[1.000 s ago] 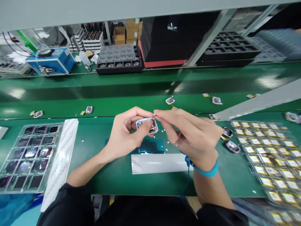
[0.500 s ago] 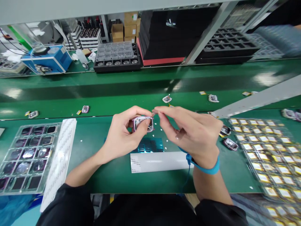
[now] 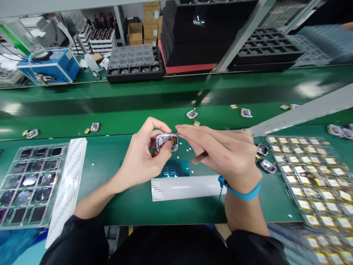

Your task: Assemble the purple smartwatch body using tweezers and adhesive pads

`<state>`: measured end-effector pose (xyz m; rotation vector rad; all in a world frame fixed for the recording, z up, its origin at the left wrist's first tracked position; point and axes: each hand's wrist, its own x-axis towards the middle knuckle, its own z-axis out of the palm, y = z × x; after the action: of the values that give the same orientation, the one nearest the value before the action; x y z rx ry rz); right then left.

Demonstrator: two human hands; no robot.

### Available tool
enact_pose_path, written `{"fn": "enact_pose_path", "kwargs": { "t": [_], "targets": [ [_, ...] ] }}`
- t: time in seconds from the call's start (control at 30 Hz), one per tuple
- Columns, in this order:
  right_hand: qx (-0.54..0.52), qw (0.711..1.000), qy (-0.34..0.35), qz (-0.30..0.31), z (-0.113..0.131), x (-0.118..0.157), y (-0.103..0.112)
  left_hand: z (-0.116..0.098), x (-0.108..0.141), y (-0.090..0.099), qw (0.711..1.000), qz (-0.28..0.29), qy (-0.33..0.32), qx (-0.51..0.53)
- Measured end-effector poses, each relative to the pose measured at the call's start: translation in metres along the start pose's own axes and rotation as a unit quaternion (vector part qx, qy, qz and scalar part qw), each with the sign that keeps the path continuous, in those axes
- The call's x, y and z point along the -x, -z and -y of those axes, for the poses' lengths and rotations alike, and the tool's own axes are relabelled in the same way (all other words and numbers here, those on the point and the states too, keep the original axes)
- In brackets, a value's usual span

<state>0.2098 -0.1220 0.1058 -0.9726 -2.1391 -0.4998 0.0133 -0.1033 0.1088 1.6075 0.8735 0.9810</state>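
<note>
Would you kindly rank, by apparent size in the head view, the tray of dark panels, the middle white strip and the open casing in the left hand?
Largest to smallest:
1. Tray of dark panels
2. Middle white strip
3. Open casing, partly covered by the left hand

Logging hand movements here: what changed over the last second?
The left hand has turned the open case slightly more level. In the right hand, the slim tool has swung, its rear end now nearer the case. Both grips and the blue film stayed as they were.
</note>
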Motion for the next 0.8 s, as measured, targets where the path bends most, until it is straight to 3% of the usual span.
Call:
{"fn": "enact_pose_path", "kwargs": {
  "t": [0.17, 0.47, 0.57, 0.67, 0.8],
  "targets": [
    [-0.028, 1.000, 0.008, 0.003, 0.004, 0.000, -0.004, 0.005, 0.002, -0.002, 1.000, -0.002, -0.014, -0.004],
    [0.006, 1.000, 0.014, 0.001, 0.014, 0.001, -0.005, 0.010, 0.010, -0.005, 0.989, -0.069, -0.103, -0.076],
    [-0.057, 0.998, -0.032, 0.002, 0.018, -0.001, -0.002, 0.009, 0.012, -0.006, 0.985, -0.079, -0.145, -0.060],
    [-0.203, 0.971, -0.129, -0.002, 0.023, -0.005, 0.005, 0.004, 0.020, -0.009, 0.984, -0.066, -0.166, -0.028],
    [-0.378, 0.888, -0.260, 0.037, 0.029, -0.013, 0.015, -0.001, 0.030, -0.011, 0.978, -0.046, -0.196, -0.050]
  ]
}}
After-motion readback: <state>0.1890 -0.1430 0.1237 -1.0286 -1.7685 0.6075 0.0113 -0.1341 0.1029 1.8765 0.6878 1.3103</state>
